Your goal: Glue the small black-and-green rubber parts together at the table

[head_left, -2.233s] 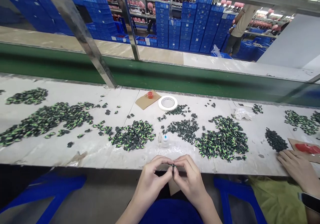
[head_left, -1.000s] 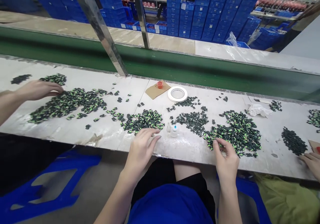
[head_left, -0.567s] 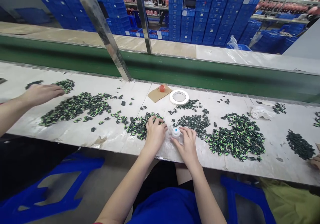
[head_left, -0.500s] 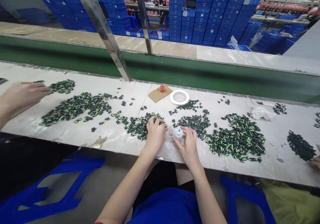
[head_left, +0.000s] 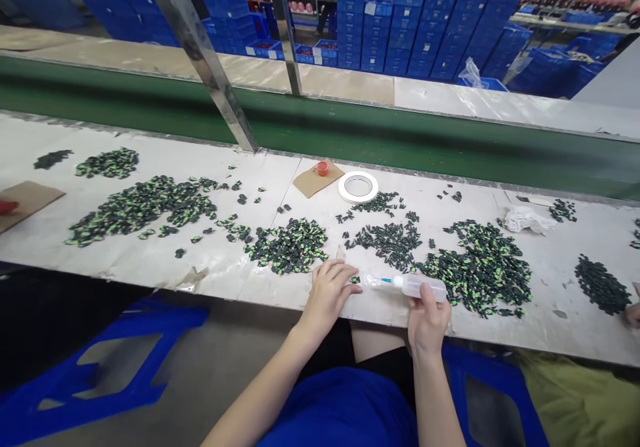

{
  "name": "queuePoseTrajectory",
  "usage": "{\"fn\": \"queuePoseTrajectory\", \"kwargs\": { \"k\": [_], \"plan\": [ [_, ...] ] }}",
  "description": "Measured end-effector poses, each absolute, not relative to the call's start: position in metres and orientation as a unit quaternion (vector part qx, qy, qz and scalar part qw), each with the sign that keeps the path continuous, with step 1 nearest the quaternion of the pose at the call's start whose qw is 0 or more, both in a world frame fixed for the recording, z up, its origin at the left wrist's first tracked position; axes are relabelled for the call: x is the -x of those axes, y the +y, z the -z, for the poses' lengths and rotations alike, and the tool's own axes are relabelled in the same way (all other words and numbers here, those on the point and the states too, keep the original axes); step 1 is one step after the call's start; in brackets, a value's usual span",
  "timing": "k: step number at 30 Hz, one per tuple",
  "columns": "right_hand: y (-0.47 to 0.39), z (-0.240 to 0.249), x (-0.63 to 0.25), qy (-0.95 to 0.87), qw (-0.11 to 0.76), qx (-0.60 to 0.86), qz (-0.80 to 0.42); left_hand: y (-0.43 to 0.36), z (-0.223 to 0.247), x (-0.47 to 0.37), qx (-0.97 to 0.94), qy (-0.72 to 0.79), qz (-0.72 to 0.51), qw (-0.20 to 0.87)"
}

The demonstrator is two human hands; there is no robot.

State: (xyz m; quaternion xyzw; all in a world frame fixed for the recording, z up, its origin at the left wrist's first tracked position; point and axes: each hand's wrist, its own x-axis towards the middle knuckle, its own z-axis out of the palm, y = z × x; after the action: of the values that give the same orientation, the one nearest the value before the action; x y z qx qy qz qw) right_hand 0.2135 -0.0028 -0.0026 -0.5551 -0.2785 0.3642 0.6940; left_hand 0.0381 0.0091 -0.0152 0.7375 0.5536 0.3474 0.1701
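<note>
My left hand pinches a small black-and-green piece just above the table's front edge. In my right hand lies a translucent squeeze bottle, tilted flat, its thin blue needle tip pointing left toward that piece with a small gap between. A pile of black-and-green pieces sits behind my left hand. Behind the bottle is a spread of small dark pieces. Another large black-and-green pile lies to the right of the bottle.
A white tape roll lies beside brown cardboard bearing a red cap. More pieces cover the left side. A crumpled white cloth lies right. A green belt runs behind, with metal posts. Another person's hand shows at right.
My right hand has moved right and tipped the bottle from upright to lying flat. My left hand has come away from the pile with a piece. The other person's hand at left has gone from view.
</note>
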Motion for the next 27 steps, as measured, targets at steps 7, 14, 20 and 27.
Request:
{"fn": "queuePoseTrajectory", "kwargs": {
  "k": [7, 14, 20, 27],
  "plan": [
    [-0.001, -0.006, -0.199, -0.383, 0.581, 0.647, -0.311, 0.005, 0.017, -0.033, -0.684, 0.576, -0.392, 0.216],
    [0.004, -0.008, -0.194, -0.404, 0.545, 0.655, -0.333, 0.005, 0.015, -0.034, -0.66, 0.586, -0.402, 0.245],
    [0.005, -0.009, -0.194, -0.399, 0.544, 0.657, -0.336, 0.005, 0.015, -0.034, -0.652, 0.592, -0.403, 0.251],
    [0.005, -0.008, -0.193, -0.39, 0.543, 0.661, -0.34, 0.005, 0.013, -0.034, -0.654, 0.59, -0.404, 0.25]
  ]
}}
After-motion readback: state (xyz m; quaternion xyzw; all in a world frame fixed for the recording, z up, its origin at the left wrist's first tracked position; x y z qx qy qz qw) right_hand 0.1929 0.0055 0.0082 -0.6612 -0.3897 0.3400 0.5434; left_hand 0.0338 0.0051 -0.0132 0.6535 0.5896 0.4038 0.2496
